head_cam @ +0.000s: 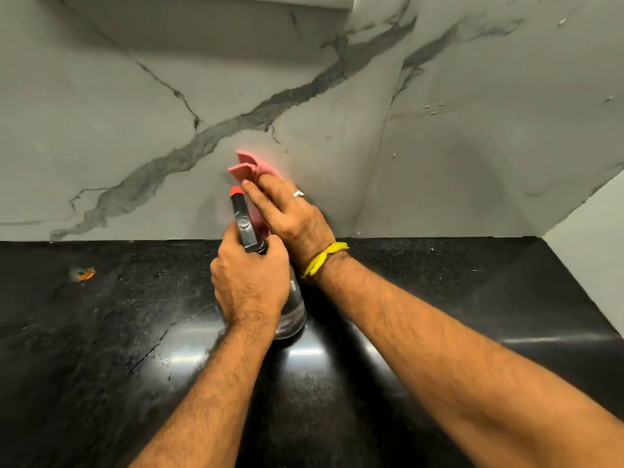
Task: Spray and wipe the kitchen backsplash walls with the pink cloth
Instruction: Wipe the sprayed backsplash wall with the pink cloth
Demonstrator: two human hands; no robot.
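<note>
My right hand (290,214) presses the folded pink cloth (248,167) flat against the grey-veined marble backsplash (135,113), low on the wall just above the counter; its fingers lie straight over the cloth. My left hand (248,275) grips the neck of a clear spray bottle (292,309) with a black head and red nozzle (236,191). The bottle stands on the black countertop, its nozzle pointing at the wall right beside the cloth. Most of the cloth is hidden under my right hand.
The black stone countertop (101,332) runs along the wall, with an orange stain (86,272) at the left. A side wall meets the backsplash in a corner (381,146) at the right, with small marks and droplets on it.
</note>
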